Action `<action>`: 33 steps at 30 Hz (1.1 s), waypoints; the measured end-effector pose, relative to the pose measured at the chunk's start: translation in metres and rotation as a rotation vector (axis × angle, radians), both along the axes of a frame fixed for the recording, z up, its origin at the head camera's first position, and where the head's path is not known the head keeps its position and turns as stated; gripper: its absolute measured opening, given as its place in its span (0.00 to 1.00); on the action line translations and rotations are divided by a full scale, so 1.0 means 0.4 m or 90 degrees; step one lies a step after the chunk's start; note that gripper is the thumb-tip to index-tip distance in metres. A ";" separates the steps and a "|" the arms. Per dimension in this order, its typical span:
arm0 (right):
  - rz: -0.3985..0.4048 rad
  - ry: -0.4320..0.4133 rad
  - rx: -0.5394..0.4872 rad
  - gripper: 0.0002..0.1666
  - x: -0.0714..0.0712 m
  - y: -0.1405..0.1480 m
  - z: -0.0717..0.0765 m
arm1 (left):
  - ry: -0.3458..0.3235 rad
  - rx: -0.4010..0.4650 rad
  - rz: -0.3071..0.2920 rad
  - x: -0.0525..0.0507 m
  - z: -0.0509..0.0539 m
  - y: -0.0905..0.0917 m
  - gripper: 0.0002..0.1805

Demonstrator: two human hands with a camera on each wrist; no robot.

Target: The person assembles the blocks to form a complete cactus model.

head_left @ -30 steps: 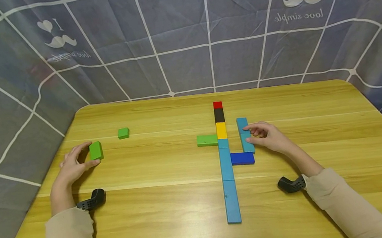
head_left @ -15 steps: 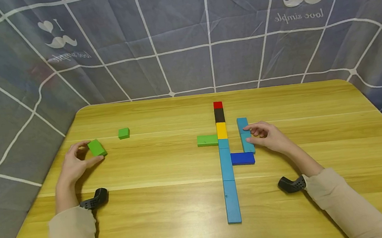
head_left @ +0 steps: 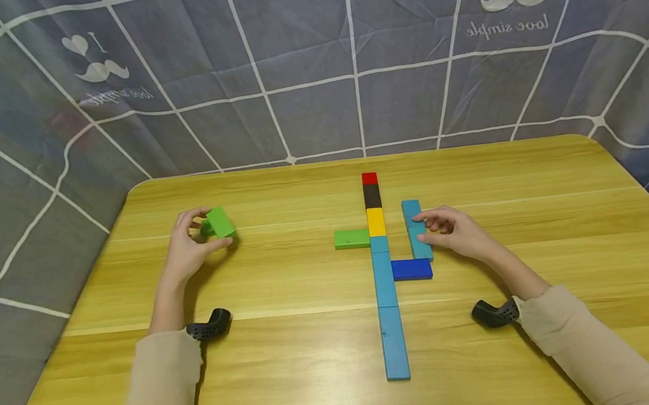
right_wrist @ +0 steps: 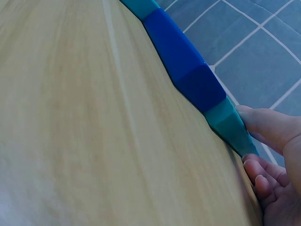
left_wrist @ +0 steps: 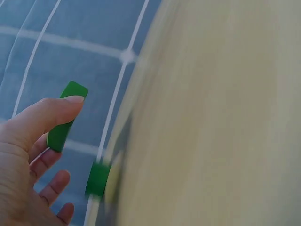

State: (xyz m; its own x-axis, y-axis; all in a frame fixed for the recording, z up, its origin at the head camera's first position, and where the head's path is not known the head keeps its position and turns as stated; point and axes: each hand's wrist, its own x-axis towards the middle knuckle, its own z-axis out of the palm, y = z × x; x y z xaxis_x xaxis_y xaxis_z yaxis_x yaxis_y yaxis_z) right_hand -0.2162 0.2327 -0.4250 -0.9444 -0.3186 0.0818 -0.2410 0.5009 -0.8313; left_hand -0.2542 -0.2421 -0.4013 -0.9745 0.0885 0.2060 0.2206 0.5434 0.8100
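My left hand (head_left: 185,250) pinches a green block (head_left: 220,223) between thumb and fingers, with the block raised and tilted in the left wrist view. Behind it, partly hidden, a smaller green block (head_left: 206,228) rests on the table; the left wrist view shows this small block (left_wrist: 98,179) apart from the fingers. My right hand (head_left: 455,233) stays by two light blue blocks laid end to end, the back one (head_left: 411,208) and the front one (head_left: 422,249). Its thumb and index fingertips touch their right side, loosely bent. A dark blue block (head_left: 412,270) adjoins the front one.
A straight row runs down the wooden table (head_left: 296,347): a red block (head_left: 369,178), a black block (head_left: 372,196), a yellow block (head_left: 376,222) and several light blue blocks (head_left: 393,343). Left of it lies a light green block (head_left: 352,239). A tile-patterned cloth (head_left: 312,120) hangs behind.
My left hand has moved right and away from me with the green block, turning it, and is now by the smaller green block. The right hand has stayed in place.
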 end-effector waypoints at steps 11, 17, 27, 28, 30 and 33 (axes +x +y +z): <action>0.008 0.009 0.008 0.20 0.022 -0.019 0.039 | -0.011 -0.004 -0.101 -0.069 -0.023 0.205 0.36; 0.004 0.003 -0.005 0.21 -0.001 0.001 -0.005 | -0.017 -0.009 -0.153 -0.094 -0.041 0.292 0.37; 0.004 0.003 -0.007 0.21 -0.001 0.002 -0.006 | -0.013 -0.066 -0.198 -0.113 -0.058 0.374 0.37; 0.003 0.002 -0.005 0.21 -0.001 0.002 -0.005 | -0.011 -0.072 -0.202 -0.114 -0.058 0.379 0.37; 0.002 0.003 -0.002 0.21 0.000 0.003 -0.005 | -0.009 -0.084 -0.209 -0.114 -0.057 0.387 0.37; 0.002 0.007 -0.002 0.21 0.000 0.004 -0.006 | -0.011 -0.105 -0.214 -0.116 -0.057 0.395 0.37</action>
State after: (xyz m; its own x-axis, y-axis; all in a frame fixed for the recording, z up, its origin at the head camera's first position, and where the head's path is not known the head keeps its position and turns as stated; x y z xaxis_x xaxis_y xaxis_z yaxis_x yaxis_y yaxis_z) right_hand -0.2162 0.2344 -0.4275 -0.9423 -0.3217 0.0929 -0.2516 0.4972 -0.8304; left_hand -0.3005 -0.0842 -0.4243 -0.8888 0.4343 0.1466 0.3961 0.5667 0.7225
